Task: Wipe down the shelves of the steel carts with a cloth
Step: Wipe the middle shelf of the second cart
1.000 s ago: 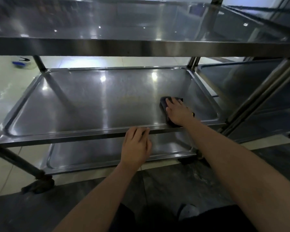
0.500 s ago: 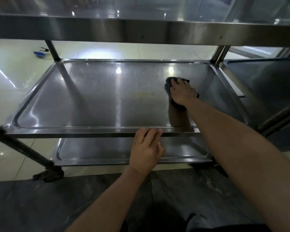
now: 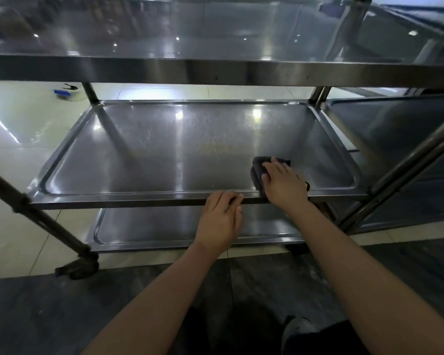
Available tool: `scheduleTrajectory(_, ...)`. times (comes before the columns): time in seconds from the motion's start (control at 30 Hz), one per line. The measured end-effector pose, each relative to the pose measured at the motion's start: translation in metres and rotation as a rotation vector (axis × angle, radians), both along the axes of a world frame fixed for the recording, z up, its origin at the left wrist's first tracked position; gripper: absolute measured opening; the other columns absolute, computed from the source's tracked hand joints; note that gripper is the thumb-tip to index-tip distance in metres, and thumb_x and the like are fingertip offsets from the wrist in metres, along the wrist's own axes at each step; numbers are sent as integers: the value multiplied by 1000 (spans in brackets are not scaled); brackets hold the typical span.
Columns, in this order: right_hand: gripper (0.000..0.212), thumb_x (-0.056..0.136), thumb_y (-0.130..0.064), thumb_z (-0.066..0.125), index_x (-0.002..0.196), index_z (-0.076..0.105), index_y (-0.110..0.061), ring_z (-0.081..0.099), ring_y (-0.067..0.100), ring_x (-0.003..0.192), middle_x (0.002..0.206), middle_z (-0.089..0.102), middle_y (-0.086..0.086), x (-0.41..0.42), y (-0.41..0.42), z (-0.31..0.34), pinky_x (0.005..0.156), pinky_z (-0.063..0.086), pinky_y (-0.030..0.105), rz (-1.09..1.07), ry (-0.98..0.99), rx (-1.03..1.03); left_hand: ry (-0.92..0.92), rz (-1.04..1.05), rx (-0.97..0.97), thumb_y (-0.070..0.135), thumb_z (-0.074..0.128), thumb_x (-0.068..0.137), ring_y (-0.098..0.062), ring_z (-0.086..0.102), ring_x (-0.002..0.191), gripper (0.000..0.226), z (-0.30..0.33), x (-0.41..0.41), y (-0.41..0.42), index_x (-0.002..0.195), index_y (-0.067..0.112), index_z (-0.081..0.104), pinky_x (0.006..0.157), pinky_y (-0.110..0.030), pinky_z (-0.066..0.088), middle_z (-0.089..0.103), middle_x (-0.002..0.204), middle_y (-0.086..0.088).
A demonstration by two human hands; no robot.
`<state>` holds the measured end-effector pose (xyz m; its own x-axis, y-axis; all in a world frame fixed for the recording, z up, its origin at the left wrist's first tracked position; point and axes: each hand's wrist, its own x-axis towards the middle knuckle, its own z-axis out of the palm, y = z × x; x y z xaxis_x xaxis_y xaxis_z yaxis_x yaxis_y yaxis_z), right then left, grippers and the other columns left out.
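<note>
Head view: our right hand (image 3: 283,184) presses dark cloth (image 3: 259,168) flat-fingered on middle shelf (image 3: 164,160), near front right. Left hand (image 3: 222,220) rests open on front rim. Cloth soft, light, likely bunches; best held under spread palm.

You have one wide-angle head camera, looking forward and down from close range at the cart's middle shelf (image 3: 164,155), with both forearms reaching in from below.

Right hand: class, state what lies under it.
Under the right hand lies a dark cloth, pressed flat on the middle shelf. The cloth's covered part and the steel beneath are hidden.
</note>
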<state>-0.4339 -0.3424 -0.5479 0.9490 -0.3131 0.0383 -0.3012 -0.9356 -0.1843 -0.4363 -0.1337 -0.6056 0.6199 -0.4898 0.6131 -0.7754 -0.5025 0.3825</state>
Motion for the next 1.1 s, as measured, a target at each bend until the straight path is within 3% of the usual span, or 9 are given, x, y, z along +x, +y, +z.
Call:
scheduleTrajectory(0.2,52,106,-38,27,157,24,-26,16,30,151,167,12,1,3,40,-4,114,29,50,29,40,-46,-53,100,78,22,50,105,-27,50,129,35,-6,2,44,134,4,62,109,-42,44,54,135,-12)
scheduleTrajectory(0.47,53,106,-33,23,158,19,-25,13,28,152,168,10,-3,31,23,3,116,25,50,30,85,11,-110,152,79,18,70,96,-26,57,117,36,-15,20,38,129,6,66,104,-40,48,62,124,-9)
scheduleTrajectory(0.57,53,107,-33,20,159,17,-24,11,29,153,168,8,-2,58,5,6,117,23,50,45,103,20,1,1,196,16,64,95,-15,58,103,28,-34,7,29,123,11,67,100,-38,50,64,111,0)
scheduleTrajectory(0.63,54,106,-36,21,159,18,-23,13,30,153,168,11,-1,73,-7,10,118,25,52,52,117,38,-97,-100,289,16,69,90,-21,65,97,26,-66,-17,25,116,14,68,101,-40,47,68,105,-2)
scheduleTrajectory(0.7,57,104,-39,20,159,18,-22,15,32,152,167,12,1,86,-19,0,118,25,54,58,101,4,-165,-120,242,16,77,87,-26,65,100,27,-90,-42,29,112,15,70,98,-40,48,67,108,-3)
scheduleTrajectory(0.77,60,102,-41,16,159,16,-23,13,33,152,167,9,0,99,-26,-2,118,24,55,64,114,2,-211,-123,198,17,80,86,-26,62,106,34,-90,-50,30,118,15,70,98,-42,51,65,117,-2)
scheduleTrajectory(0.93,56,106,-37,21,160,11,-27,7,30,154,168,2,-4,113,-21,8,119,20,56,36,167,16,-292,100,184,13,82,83,-36,55,126,59,-42,2,36,138,13,61,110,-52,42,57,139,-12)
scheduleTrajectory(1.1,56,107,-34,22,161,10,-26,5,30,154,169,0,-4,114,-15,13,119,18,55,15,184,23,-262,97,430,14,90,71,-33,44,133,96,-14,33,56,152,15,40,116,-48,35,42,148,-10)
